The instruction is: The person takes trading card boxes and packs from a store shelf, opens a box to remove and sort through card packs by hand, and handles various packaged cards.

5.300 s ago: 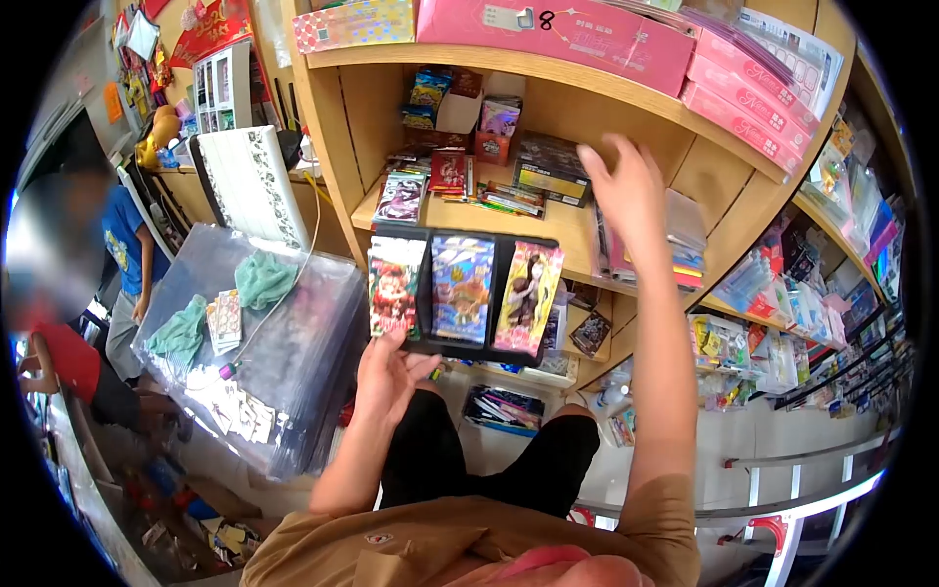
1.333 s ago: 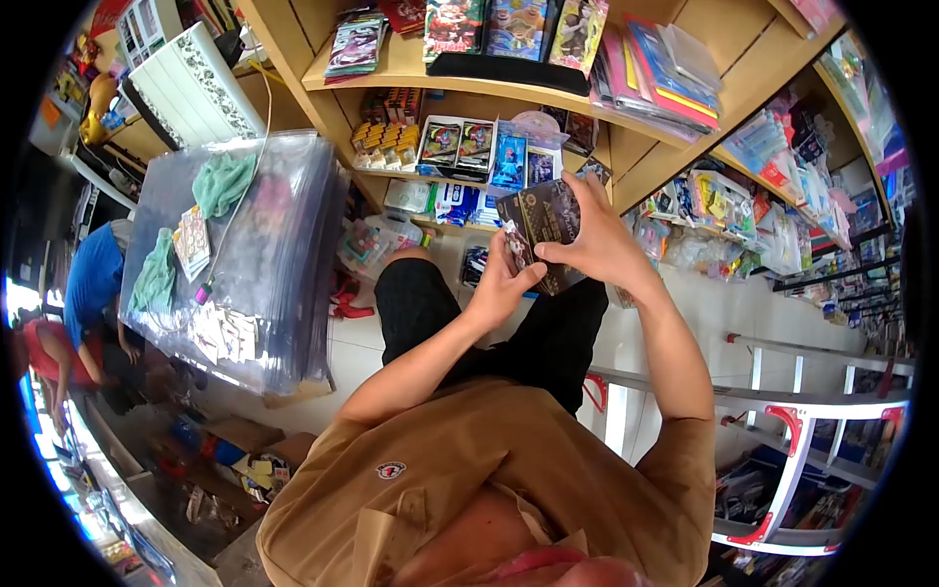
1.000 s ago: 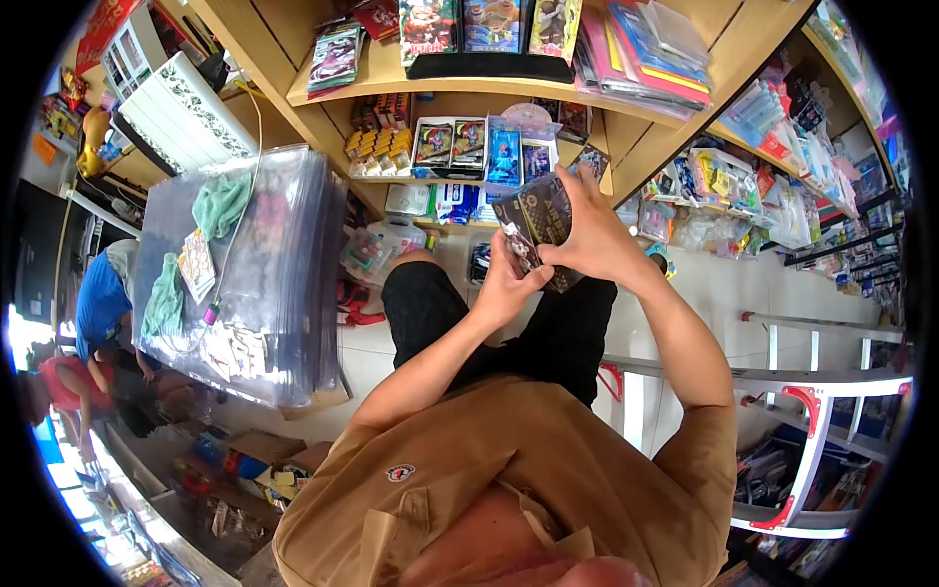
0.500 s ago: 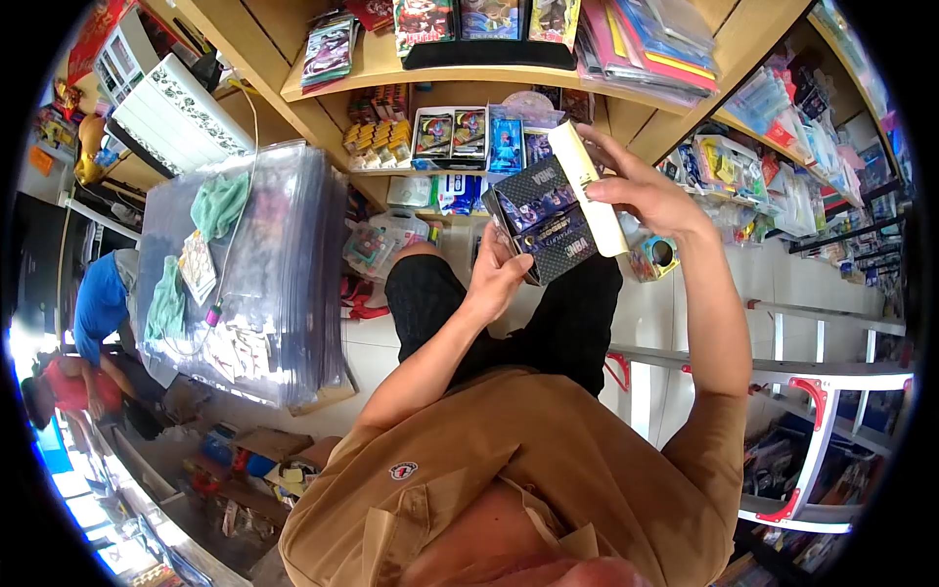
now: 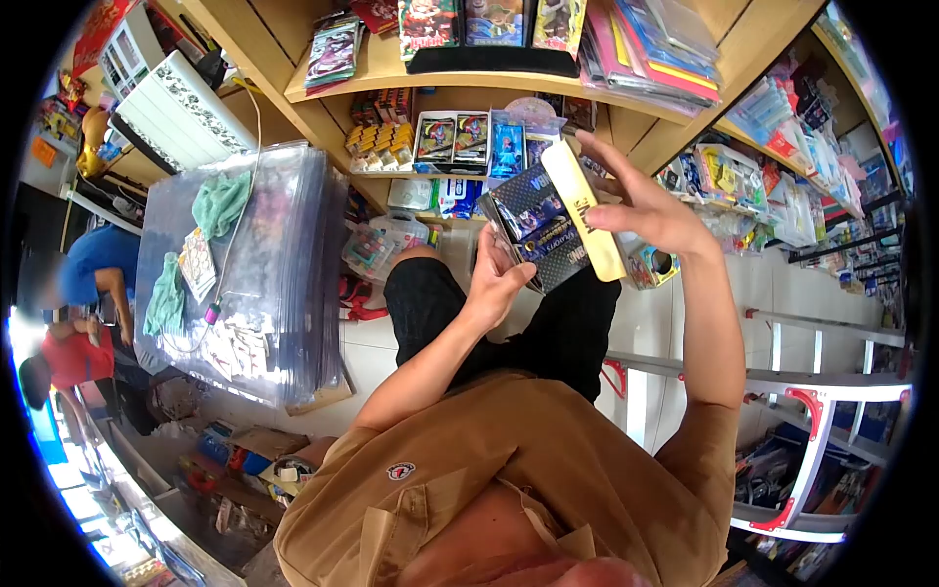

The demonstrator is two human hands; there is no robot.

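A dark patterned box point(image 5: 536, 223) with NBA lettering is held tilted above my knees. My left hand point(image 5: 497, 274) grips its lower left side, the thumb across the near edge. Along the box's right side stands a yellow flap point(image 5: 584, 210) with dark lettering. My right hand point(image 5: 636, 201) is at this flap, thumb against it and fingers stretched out behind. On the shelf above, a black holder point(image 5: 492, 61) carries three upright card packs, and a white box of dark packs point(image 5: 451, 140) sits on the shelf below.
Left of my legs is a stack of clear plastic sheets point(image 5: 284, 293) bearing a green cloth point(image 5: 221, 203) and cards. Coloured folders point(image 5: 650, 49) lie on the upper shelf. A metal ladder point(image 5: 810, 460) is at the right. Two other people point(image 5: 83, 352) bend over at the far left.
The three-pack holder I held earlier now stands on the shelf. Both hands have since taken the dark box, which has turned and shows its yellow flap. My right fingers have spread.
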